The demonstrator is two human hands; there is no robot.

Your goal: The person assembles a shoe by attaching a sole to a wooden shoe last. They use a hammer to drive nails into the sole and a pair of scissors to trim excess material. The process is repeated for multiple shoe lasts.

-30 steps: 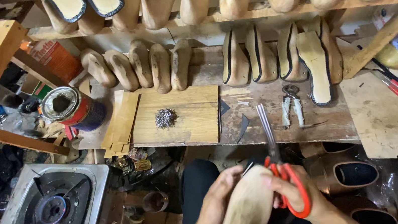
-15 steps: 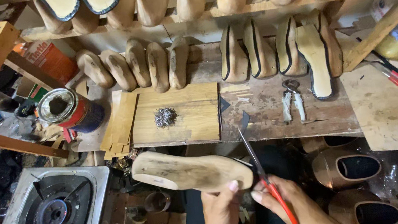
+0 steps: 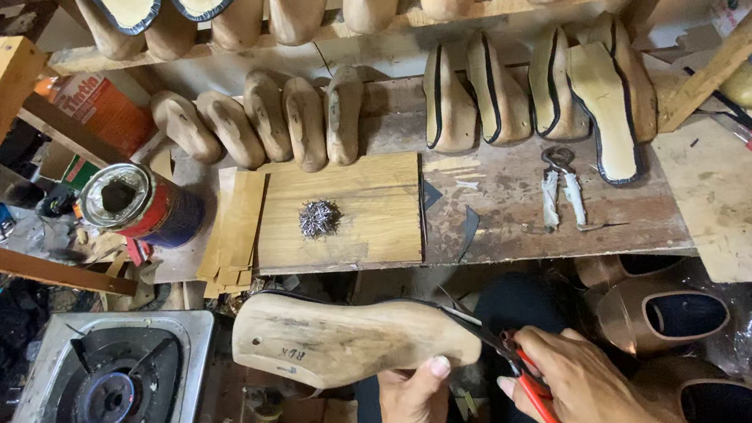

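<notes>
Pale wooden shoe last [image 3: 344,337], gripped by left hand [image 3: 417,410]; red-handled scissors [image 3: 517,371], clasped in right hand [image 3: 581,389], blades touching last's end.

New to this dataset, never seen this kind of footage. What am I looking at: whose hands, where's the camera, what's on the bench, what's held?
There is no machine here: a person works with two bare hands, filmed by one camera worn on the head, looking down at a cobbler's workbench.

The left hand grips a wooden shoe last lying on its side. The right hand holds red-handled scissors, with the blades at the last's end.

On the bench lie a wooden board with a small pile of nails, metal pincers and an open tin can. More lasts lean against the back wall and sit on a shelf above. A gas burner sits lower left.
</notes>
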